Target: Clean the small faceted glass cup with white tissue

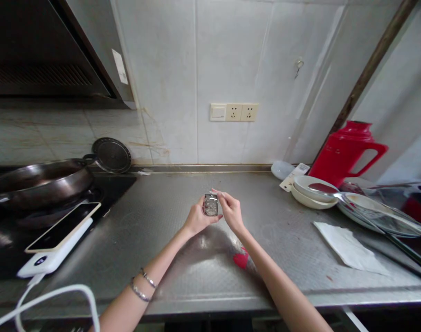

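Over the middle of the steel counter, my left hand [198,217] is closed around a small rectangular box [210,205], silvery grey with dark edges and a glossy, wrapped look. Its fingers support the left side and bottom. My right hand [231,210] is pinched at the box's upper right corner, with the thumb and a fingertip along the top edge. A small pale bit shows at those fingertips, too small to name. Both hands are held above the counter, and the box faces me roughly upright.
A pan [40,182] sits on the black cooktop at left, beside a phone [65,227] on a white power bank [54,253] with a cable. At right are a red thermos [345,150], stacked bowls [314,196], a ladle and a white paper napkin [348,246].
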Action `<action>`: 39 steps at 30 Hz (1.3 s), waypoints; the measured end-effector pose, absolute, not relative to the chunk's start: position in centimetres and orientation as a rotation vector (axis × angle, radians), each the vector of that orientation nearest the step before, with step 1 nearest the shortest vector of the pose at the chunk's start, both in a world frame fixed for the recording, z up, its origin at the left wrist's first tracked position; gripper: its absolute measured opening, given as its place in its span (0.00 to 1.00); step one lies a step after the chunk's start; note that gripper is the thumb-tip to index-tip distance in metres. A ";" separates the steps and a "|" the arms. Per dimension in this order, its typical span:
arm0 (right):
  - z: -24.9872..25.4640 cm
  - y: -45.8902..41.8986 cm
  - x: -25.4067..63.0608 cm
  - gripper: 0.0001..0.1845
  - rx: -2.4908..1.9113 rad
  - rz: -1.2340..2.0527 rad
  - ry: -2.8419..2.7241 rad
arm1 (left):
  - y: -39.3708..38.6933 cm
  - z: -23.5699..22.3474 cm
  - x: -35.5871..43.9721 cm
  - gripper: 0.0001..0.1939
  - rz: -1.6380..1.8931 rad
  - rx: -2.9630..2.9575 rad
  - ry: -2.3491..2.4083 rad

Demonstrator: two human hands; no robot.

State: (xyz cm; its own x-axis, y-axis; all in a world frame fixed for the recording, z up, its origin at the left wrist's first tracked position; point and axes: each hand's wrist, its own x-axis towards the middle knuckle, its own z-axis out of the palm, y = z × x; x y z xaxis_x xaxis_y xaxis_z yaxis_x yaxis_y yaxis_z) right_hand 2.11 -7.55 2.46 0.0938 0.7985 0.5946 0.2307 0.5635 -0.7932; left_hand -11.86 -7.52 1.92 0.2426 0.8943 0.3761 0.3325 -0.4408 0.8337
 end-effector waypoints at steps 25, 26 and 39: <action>2.7 -7.2 2.9 0.19 -0.908 0.585 -1.626 | -7.6 1.7 -11.3 0.27 1.068 1.886 1.294; 2.6 -7.2 2.9 0.19 -0.889 0.603 -1.654 | -7.6 1.7 -11.3 0.26 1.069 1.893 1.299; 1.2 -7.5 2.5 0.18 -0.691 0.254 -1.871 | -6.8 1.6 -12.0 0.19 0.966 1.942 1.350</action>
